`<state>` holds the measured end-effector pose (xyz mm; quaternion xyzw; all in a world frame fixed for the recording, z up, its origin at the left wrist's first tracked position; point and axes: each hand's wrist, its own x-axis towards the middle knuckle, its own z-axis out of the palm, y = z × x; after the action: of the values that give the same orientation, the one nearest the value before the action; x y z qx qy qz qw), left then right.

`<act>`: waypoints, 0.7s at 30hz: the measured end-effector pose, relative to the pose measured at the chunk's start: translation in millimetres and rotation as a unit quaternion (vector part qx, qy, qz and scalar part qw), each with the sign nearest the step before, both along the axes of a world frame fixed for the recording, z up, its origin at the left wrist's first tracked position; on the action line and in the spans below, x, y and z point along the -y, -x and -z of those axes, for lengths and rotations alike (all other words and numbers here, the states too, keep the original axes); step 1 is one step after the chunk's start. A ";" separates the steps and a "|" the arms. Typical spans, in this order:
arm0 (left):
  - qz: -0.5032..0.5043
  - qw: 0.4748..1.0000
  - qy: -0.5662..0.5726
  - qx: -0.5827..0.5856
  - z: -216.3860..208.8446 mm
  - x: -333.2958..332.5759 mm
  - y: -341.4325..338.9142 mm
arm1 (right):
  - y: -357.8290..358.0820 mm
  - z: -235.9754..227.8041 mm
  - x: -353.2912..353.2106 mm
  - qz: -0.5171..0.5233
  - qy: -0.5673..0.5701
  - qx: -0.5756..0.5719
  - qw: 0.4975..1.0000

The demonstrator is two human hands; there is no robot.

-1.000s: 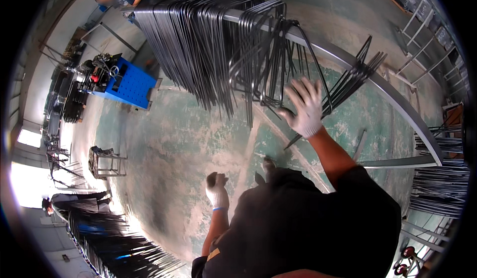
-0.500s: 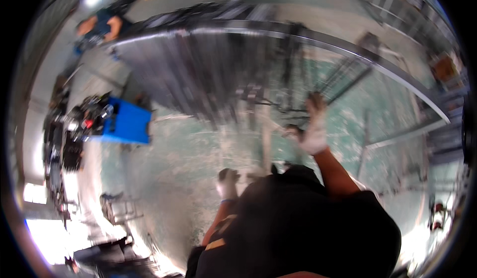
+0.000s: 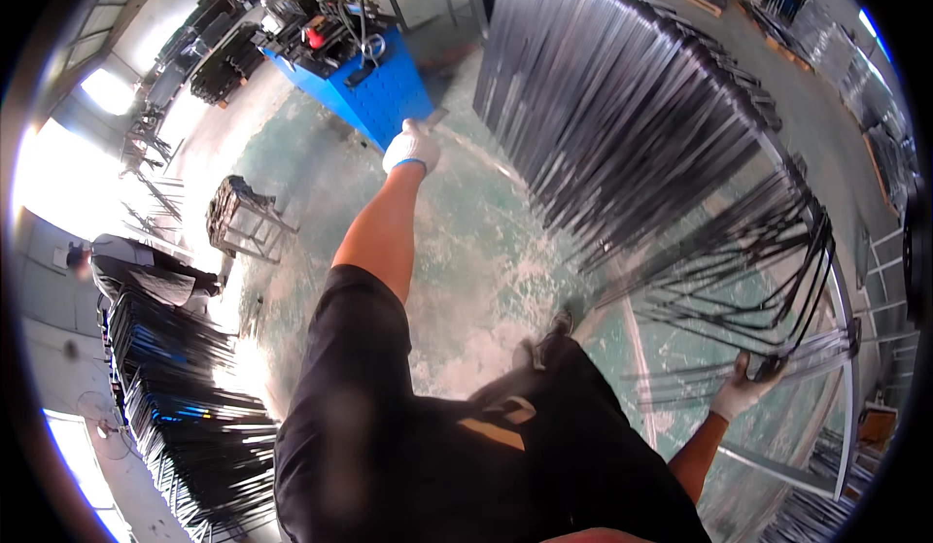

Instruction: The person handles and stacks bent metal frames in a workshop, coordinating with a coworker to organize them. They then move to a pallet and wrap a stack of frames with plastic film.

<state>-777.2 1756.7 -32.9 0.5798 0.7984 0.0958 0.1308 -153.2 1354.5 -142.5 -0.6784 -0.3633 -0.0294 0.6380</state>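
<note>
My left hand [image 3: 412, 149], in a white glove, reaches forward close to the corner of a blue cabinet [image 3: 374, 91]. Its fingers look stretched out, their greyish tips slightly blurred, and I see nothing held. Low on the right, my gloved right hand [image 3: 746, 389] has thumb and fingers apart. It lies beside dark bent metal rods [image 3: 748, 295] hanging from a rail; whether it touches them I cannot tell. Left of those rods, a dense row of dark metal bars [image 3: 612, 106] hangs from the same long rack.
Metal parts and a red item crowd the cabinet top. A small stand [image 3: 248, 218] with dark parts stands left on the green floor. A person [image 3: 136, 266] is at the far left, near another rack of dark bars [image 3: 185, 417]. The rack's grey frame [image 3: 842, 426] borders the right.
My view has turned left, bringing the cabinet nearer the top middle. My left arm has stretched forward toward it. My right hand now appears lower and farther right, near the rack's end.
</note>
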 end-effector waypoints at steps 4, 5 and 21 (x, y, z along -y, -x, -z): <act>-0.083 0.996 -0.028 0.033 6.3 -54.4 60.8 | -13.6 10.5 -41.1 0.020 -0.058 -0.012 0.998; -0.072 0.996 -0.034 0.032 19.1 -60.4 70.9 | -18.2 20.9 -48.3 0.049 -0.073 0.008 0.996; -0.038 0.991 0.111 0.060 208.6 -60.4 168.9 | -28.1 50.4 -137.6 0.306 -0.043 -0.061 0.949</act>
<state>-946.1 1817.0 -241.5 0.5244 0.8162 0.0462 0.2380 -125.2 1492.1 -192.8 -0.7293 -0.0974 -0.1973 0.6479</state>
